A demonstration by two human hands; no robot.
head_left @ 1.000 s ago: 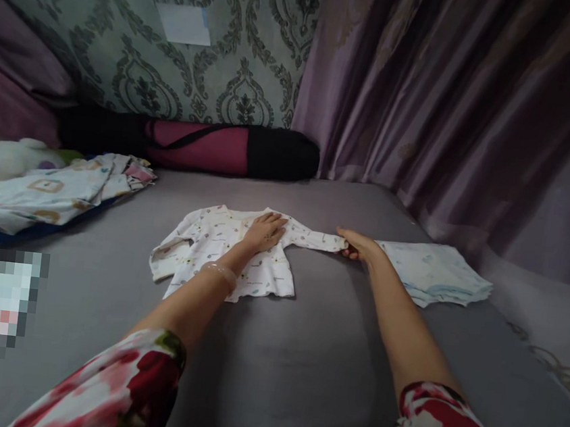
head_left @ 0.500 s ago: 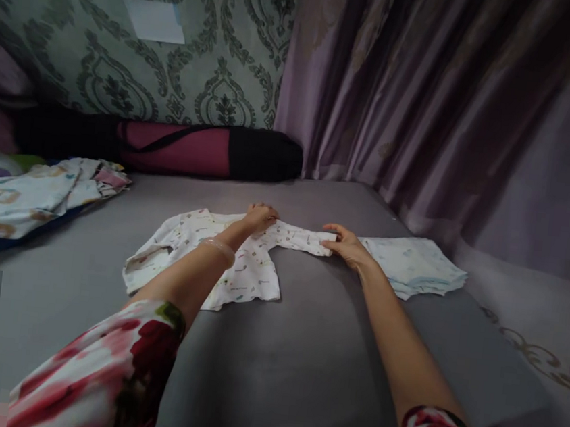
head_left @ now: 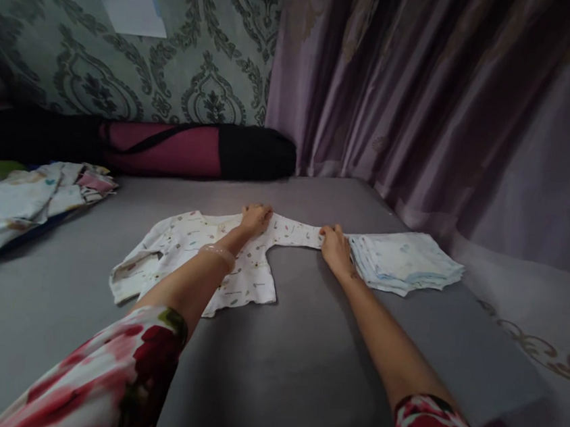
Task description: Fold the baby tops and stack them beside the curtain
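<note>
A small white baby shirt [head_left: 253,275] with a scattered print lies spread on the grey bed, its right-hand sleeve stretched straight out to the side. My left hand [head_left: 257,219] is closed on the shirt's shoulder, where that sleeve begins; a pale bangle [head_left: 218,254] circles the wrist. At the cuff end, my right hand [head_left: 336,246] has its fingers closed on the sleeve, covering the cuff. The other sleeve [head_left: 131,272] lies bent down at the left. Just beyond my right hand sits a stack of folded white and pale blue cloths [head_left: 407,260].
Heaped printed clothes [head_left: 27,193] lie on the bed at the left. A long black and maroon bag [head_left: 170,147] runs along the patterned wall at the back. Purple curtains [head_left: 403,104] hang behind and to the right. The grey bed sheet [head_left: 289,363] stretches toward me.
My right hand's fingers have closed over the sleeve's cuff, which showed between them before. My left hand stays at the shoulder. The view has shifted slightly to the right.
</note>
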